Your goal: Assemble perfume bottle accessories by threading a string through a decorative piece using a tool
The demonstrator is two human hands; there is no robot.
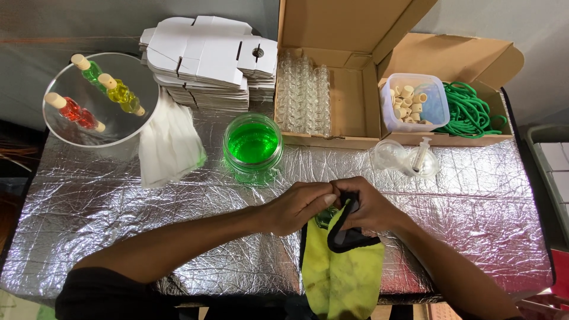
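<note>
Both hands, left (294,206) and right (368,204), clamp a yellow cloth (342,266) together; green liquid jar (252,147) stands just beyond.

This looks like a small home packing workshop, with a table covered in crinkled silver foil (118,195), a stack of flat white cardboard boxes (207,62), and an open brown carton of small clear glass bottles (303,89).

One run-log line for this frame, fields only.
left hand: pinching yellow cloth | right hand: gripping same cloth, small green item partly hidden inside | nearby: jar of green liquid | surface: foil-covered table
</note>
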